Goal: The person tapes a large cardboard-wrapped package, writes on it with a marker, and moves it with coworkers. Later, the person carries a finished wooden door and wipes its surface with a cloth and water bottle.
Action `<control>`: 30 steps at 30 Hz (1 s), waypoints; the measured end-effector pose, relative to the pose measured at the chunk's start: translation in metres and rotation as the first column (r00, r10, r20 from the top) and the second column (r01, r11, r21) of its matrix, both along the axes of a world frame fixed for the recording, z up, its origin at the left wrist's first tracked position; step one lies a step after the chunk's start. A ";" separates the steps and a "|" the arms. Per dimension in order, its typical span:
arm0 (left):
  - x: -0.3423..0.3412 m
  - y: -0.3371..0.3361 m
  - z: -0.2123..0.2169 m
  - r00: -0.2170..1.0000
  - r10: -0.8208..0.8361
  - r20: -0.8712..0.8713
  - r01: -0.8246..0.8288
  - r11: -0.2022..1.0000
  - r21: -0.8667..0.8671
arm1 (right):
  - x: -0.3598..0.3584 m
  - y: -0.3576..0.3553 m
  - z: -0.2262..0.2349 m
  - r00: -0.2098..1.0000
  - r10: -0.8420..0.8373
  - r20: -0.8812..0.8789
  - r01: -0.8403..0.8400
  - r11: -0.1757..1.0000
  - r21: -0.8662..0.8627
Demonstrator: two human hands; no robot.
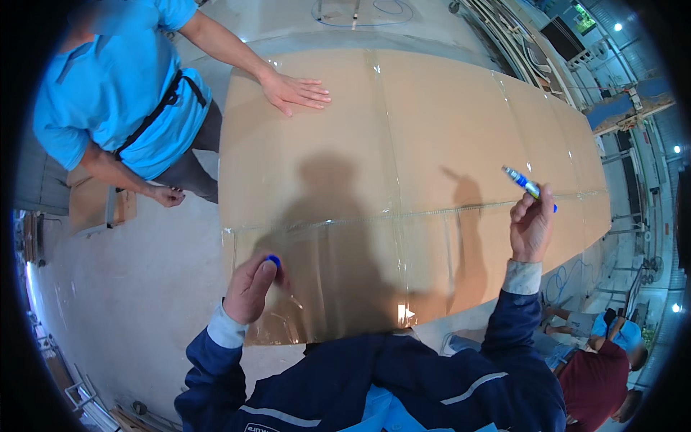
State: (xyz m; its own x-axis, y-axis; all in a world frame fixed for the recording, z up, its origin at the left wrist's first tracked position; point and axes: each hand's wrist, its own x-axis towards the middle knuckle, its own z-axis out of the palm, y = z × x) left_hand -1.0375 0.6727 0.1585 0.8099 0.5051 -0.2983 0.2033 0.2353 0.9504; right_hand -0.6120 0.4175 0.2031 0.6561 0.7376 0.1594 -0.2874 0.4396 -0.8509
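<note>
A large cardboard box (446, 115), its seams covered with clear tape, stretches out in front of me. Over its right part, my right hand (531, 232) grips a blue and silver marker pen (521, 181) whose tip points up and to the left. My left hand (248, 294), above the near left corner, pinches a small blue cap (273, 261) between thumb and fingers. Both hands appear raised off the cardboard, where my shadow falls. A co-worker's flat hand (295, 92) rests on the far left of the box.
The co-worker in a light blue shirt (119, 86) stands along the left side. Behind that person lies a smaller cardboard piece (88, 200). Racks with long stacked parts (515, 43) stand at the far right. Other people (594, 381) are at the lower right.
</note>
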 end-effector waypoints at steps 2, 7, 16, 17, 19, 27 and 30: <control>0.037 0.022 -0.038 0.998 0.055 0.043 -0.069 0.884 0.462 | -0.006 0.001 -0.002 0.938 -0.345 0.026 0.344 0.922 -0.180; 0.230 0.015 -0.130 0.961 -0.240 -0.139 0.209 0.300 0.931 | -0.080 0.046 -0.061 0.845 -0.530 0.068 0.526 0.803 -0.280; 0.440 0.114 -0.192 0.991 -0.084 -0.105 0.118 0.165 0.979 | -0.102 -0.011 -0.083 0.762 -0.646 0.051 0.585 0.652 -0.482; 0.454 0.127 -0.191 0.993 -0.046 -0.111 0.117 0.140 0.983 | -0.101 -0.019 -0.083 0.740 -0.671 0.051 0.607 0.633 -0.480; 0.480 0.156 -0.186 0.995 -0.011 -0.096 0.097 0.135 0.986 | -0.099 -0.033 -0.082 0.711 -0.700 0.067 0.633 0.595 -0.495; 0.465 0.110 -0.208 0.979 0.171 -0.108 0.120 -0.060 0.991 | -0.112 -0.036 -0.076 0.727 -0.685 0.057 0.634 0.636 -0.439; 0.405 0.055 -0.201 0.997 0.067 -0.033 0.019 0.201 0.979 | -0.105 -0.011 -0.067 0.765 -0.620 0.176 0.621 0.637 -0.457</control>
